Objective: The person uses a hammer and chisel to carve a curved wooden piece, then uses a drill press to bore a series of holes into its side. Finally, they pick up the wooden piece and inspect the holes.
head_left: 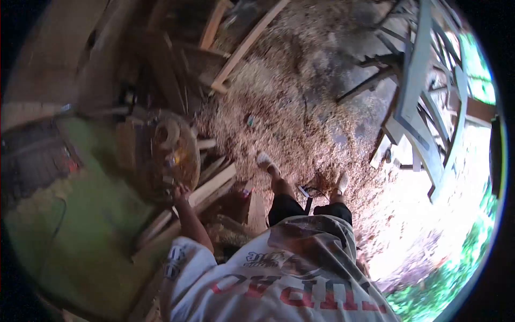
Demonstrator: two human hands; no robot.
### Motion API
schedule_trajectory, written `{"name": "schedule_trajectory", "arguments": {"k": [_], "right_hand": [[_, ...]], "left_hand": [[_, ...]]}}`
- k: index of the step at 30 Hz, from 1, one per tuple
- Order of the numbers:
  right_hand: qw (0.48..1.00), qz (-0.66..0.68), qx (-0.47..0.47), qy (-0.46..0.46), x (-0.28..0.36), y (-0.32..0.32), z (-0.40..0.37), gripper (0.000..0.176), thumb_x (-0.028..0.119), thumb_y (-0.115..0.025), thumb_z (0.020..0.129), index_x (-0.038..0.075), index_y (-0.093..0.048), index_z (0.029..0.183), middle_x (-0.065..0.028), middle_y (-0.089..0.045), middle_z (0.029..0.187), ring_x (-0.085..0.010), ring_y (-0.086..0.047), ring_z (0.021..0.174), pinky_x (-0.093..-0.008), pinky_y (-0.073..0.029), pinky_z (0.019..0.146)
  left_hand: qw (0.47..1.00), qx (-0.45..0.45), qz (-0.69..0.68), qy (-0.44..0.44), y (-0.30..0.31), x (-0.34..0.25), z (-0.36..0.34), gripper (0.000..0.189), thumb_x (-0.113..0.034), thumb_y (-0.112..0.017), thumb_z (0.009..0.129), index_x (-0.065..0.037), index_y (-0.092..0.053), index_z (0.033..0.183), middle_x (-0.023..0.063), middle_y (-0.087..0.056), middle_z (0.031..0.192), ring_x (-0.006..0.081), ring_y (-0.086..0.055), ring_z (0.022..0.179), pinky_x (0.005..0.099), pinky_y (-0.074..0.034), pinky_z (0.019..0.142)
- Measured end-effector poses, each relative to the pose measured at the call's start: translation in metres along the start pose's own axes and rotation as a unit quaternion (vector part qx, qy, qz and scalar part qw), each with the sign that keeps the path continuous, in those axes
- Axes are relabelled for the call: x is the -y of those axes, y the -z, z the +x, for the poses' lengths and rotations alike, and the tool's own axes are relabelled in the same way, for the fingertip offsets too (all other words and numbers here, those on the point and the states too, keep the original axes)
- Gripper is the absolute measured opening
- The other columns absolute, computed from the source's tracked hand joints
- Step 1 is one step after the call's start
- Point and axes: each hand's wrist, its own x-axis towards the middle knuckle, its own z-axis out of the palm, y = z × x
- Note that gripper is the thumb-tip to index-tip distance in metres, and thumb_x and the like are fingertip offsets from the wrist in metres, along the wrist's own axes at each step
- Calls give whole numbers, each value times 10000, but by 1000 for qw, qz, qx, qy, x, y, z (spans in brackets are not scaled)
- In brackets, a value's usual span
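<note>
My left arm reaches out to a round wooden top (188,155), like a stool or small table. At its near edge is my left hand (182,194), fingers bent together around or against something small that I cannot make out. A ring-shaped roll (168,133), perhaps tape, lies on the round top, with a small yellowish item (173,159) close by. Pale wooden boards (212,185) lean just beside my left wrist. My right hand does not show; the shirt (300,268) fills the lower middle.
Wood shavings (300,118) cover the ground around my feet. Curved wooden frames (418,96) are stacked at the right. Long timber pieces (249,45) lie at the top. A green surface (91,214) spreads at the left. A dark item with a cord (308,204) is between my legs.
</note>
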Motion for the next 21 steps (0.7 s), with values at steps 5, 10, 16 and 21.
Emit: {"name": "schedule_trajectory", "arguments": {"k": [5, 10, 16, 21], "right_hand": [[990, 135, 20, -43, -75, -17, 37, 378, 281, -715, 918, 48, -637, 1205, -115, -652, 709, -240, -631, 549, -414, -517, 501], [957, 271, 69, -84, -121, 9, 122, 390, 255, -733, 912, 57, -637, 1233, -102, -655, 712, -233, -618, 539, -401, -509, 485], [924, 380, 34, -17, -217, 101, 212, 425, 238, -711, 906, 78, -578, 1277, -72, -616, 706, -215, -589, 523, -393, -495, 465], [801, 593, -75, 44, -283, 188, 225, 355, 192, -693, 902, 76, -567, 1213, -42, -579, 673, -186, -552, 499, -373, -470, 437]], "left_hand": [[968, 125, 66, -205, -126, 174, -119, 407, -44, -619, 954, -115, -585, 1353, 39, -640, 1329, 203, -633, 1169, 398, -536, 1000], [893, 369, 186, 178, -183, 398, -158, 329, 11, -612, 936, -211, -686, 1167, -5, -711, 1094, 206, -647, 982, 447, -518, 992], [680, 449, 579, 19, -235, 816, -377, 111, 9, -714, 907, -63, -669, 979, 58, -689, 939, 233, -677, 950, 391, -574, 904], [365, 620, 689, -86, -297, 1076, -585, 77, 53, -667, 913, -1, -660, 967, 146, -718, 996, 250, -734, 955, 385, -609, 863]]}}
